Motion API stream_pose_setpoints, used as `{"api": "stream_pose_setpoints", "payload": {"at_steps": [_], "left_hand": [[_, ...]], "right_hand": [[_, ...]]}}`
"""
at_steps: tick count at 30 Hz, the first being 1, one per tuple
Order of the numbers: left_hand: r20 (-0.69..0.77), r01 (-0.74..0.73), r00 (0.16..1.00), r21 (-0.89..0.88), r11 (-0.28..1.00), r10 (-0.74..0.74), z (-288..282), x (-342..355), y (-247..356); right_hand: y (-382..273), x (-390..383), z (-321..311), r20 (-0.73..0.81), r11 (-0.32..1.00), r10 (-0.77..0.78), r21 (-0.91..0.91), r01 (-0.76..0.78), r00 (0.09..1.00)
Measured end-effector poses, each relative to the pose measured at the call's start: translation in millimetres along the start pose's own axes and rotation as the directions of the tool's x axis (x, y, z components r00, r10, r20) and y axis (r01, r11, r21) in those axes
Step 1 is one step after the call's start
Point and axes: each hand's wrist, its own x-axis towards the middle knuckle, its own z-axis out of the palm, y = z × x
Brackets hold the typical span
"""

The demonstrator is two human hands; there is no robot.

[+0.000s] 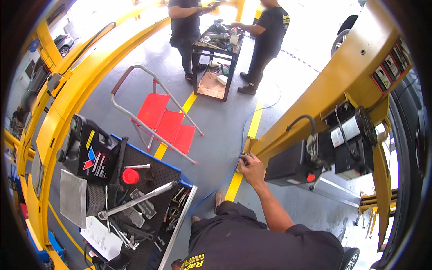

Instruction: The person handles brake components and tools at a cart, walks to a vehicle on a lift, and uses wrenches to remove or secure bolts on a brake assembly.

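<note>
This is a car repair workshop. A yellow lift post (pixel 328 85) stands at the right with a black power unit (pixel 288 166) mounted on it, and more yellow framework (pixel 85 78) curves up the left. A car (pixel 65 44) shows beyond it, and a wheel (pixel 351 259) at the lower edge. The grey floor (pixel 220 121) carries yellow lines (pixel 255 122). A cart (pixel 158 174) (crowded, as such carts are) bears a ratchet (pixel 139 199), sockets and a black jug (pixel 92 155).

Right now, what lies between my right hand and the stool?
In the head view, grey floor lies between your right hand and the stool, with a blue hose nearer your hand.
</note>
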Motion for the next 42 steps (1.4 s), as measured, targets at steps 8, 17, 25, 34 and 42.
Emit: {"api": "stream_pose_setpoints", "payload": {"at_steps": [8, 17, 25, 34, 42], "left_hand": [[0.052, -0.106, 0.993, 0.07, 0.992, 0.102, 62.9, 36.2, 133.4], [0.004, -0.021, 1.0, 0.015, 1.0, 0.021, 97.7, 76.7, 204.8], [-0.046, 0.105, 0.993, -0.076, 0.992, -0.109, 86.5, 112.3, 256.6], [-0.054, 0.115, 0.991, -0.152, 0.982, -0.124, 110.7, 165.8, 331.3], [-0.026, 0.092, 0.995, -0.221, 0.971, -0.101, 178.2, 232.5, 424.3]], "right_hand": [[32.3, 169.0, -1.8, -0.192, 0.981, 0.154, 0.148, -0.127, 0.969], [25.0, 308.2, 36.2, -0.237, 0.943, 0.21, 0.307, -0.132, 0.949], [179.9, 323.3, 76.1, -0.092, 0.948, 0.29, -0.108, -0.299, 0.953], [245.6, 286.7, 88.1, 0.044, 0.81, 0.508, -0.362, -0.46, 0.86], [248.4, 354.7, 106.9, 0.242, 0.782, 0.581, -0.432, -0.45, 0.777]]}}
